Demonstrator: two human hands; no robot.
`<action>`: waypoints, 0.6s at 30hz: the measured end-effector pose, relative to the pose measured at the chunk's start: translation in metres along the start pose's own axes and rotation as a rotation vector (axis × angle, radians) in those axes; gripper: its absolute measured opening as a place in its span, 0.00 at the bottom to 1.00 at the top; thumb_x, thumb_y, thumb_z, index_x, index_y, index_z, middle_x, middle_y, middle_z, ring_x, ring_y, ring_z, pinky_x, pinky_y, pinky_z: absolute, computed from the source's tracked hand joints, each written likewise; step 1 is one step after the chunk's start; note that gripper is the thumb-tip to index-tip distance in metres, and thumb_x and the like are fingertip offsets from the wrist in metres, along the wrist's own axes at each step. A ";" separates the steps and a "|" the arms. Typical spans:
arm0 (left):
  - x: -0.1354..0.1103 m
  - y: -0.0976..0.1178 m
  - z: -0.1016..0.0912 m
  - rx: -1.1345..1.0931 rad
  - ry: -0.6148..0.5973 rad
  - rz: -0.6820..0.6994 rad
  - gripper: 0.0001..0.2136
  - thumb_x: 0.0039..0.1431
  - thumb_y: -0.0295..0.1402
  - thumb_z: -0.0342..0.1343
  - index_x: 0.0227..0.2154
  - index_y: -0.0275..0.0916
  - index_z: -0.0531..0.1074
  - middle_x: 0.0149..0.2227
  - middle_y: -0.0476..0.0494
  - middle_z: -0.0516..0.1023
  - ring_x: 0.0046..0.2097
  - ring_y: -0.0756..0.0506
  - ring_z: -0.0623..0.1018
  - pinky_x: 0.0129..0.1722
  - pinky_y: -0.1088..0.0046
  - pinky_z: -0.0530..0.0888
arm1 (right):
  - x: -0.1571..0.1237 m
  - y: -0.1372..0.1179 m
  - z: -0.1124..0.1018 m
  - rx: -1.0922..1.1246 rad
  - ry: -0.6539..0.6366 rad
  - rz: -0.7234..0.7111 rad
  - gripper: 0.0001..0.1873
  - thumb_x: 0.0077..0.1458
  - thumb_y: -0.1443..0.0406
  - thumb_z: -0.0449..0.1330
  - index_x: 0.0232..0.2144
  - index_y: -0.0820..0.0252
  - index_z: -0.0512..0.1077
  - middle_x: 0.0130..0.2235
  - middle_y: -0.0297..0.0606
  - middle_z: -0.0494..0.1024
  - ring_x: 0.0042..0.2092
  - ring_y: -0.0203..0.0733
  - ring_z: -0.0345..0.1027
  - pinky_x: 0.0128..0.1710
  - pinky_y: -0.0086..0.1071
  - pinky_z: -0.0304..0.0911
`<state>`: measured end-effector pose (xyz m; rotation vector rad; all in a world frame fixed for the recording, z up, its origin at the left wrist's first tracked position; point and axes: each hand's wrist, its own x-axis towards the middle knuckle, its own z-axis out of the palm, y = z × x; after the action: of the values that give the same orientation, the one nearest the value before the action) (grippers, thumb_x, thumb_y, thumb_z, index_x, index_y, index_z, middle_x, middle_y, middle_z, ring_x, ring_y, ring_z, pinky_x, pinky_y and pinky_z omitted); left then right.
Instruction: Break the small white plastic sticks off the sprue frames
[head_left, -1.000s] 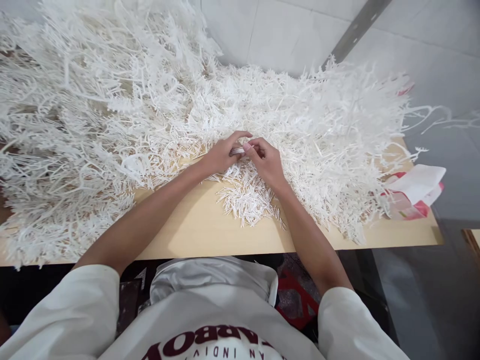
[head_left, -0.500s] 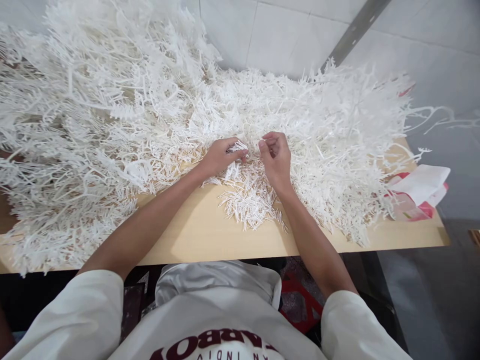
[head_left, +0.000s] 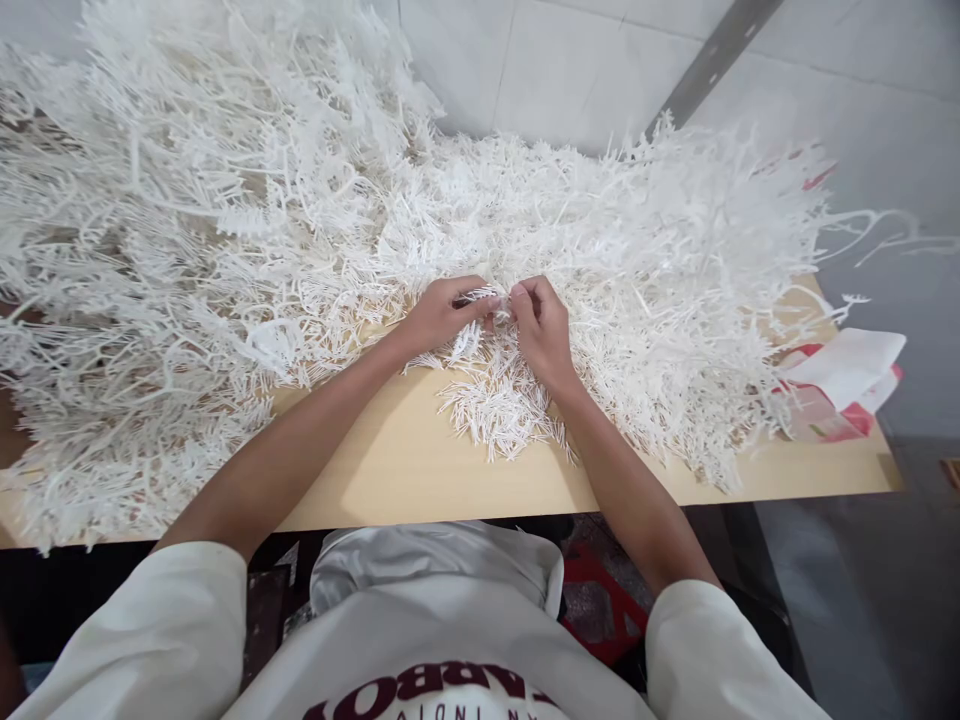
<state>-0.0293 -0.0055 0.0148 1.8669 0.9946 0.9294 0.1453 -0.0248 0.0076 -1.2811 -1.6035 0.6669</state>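
L fingers (head_left: 480, 307) hold wht sprigs (head_left: 473, 294), R fingers (head_left: 523, 304) beside, grip unclear.

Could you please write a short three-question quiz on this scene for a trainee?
1. True or false: the left hand holds thin white pieces.
2. Which colour appears alongside white on the packaging at the right end of the table? a) blue b) red c) black
3. Fill in: the branching white pile reaches the picture's top edge on the ____ side.

Key: 1. True; 2. b; 3. left
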 end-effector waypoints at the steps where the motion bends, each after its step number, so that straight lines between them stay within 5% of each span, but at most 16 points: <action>1: 0.000 0.002 0.000 0.013 -0.018 0.018 0.22 0.60 0.52 0.52 0.25 0.36 0.73 0.28 0.47 0.78 0.30 0.52 0.72 0.33 0.75 0.68 | -0.002 0.001 0.003 0.000 0.018 0.015 0.20 0.62 0.47 0.49 0.31 0.55 0.64 0.26 0.29 0.66 0.28 0.32 0.60 0.28 0.30 0.57; 6: 0.003 0.006 0.007 -0.021 -0.068 0.070 0.20 0.62 0.48 0.51 0.23 0.37 0.70 0.25 0.49 0.75 0.30 0.51 0.72 0.33 0.74 0.68 | -0.011 -0.004 0.013 -0.060 0.222 -0.037 0.18 0.65 0.49 0.45 0.31 0.54 0.60 0.27 0.29 0.63 0.27 0.32 0.59 0.29 0.31 0.58; 11: 0.003 0.002 0.011 0.078 0.001 -0.036 0.15 0.62 0.41 0.51 0.24 0.39 0.65 0.20 0.52 0.74 0.25 0.51 0.68 0.29 0.74 0.65 | -0.010 -0.014 0.001 -0.068 0.429 -0.168 0.22 0.67 0.51 0.35 0.40 0.52 0.65 0.30 0.33 0.65 0.30 0.35 0.64 0.35 0.35 0.64; 13: 0.002 0.002 0.012 0.074 0.037 -0.068 0.14 0.62 0.41 0.51 0.24 0.39 0.64 0.20 0.52 0.75 0.23 0.52 0.67 0.28 0.74 0.64 | -0.006 -0.014 -0.004 -0.104 0.384 -0.184 0.23 0.67 0.50 0.37 0.44 0.51 0.67 0.36 0.36 0.69 0.34 0.36 0.68 0.37 0.36 0.65; 18: 0.003 0.000 0.012 0.057 0.051 -0.035 0.12 0.60 0.40 0.53 0.26 0.38 0.69 0.22 0.52 0.77 0.27 0.51 0.70 0.32 0.74 0.67 | 0.001 -0.005 -0.005 -0.153 0.032 -0.180 0.19 0.62 0.48 0.51 0.44 0.50 0.73 0.48 0.39 0.75 0.44 0.40 0.71 0.43 0.38 0.69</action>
<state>-0.0181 -0.0064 0.0106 1.8750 1.0912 0.9418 0.1475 -0.0265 0.0139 -1.2318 -1.7458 0.4175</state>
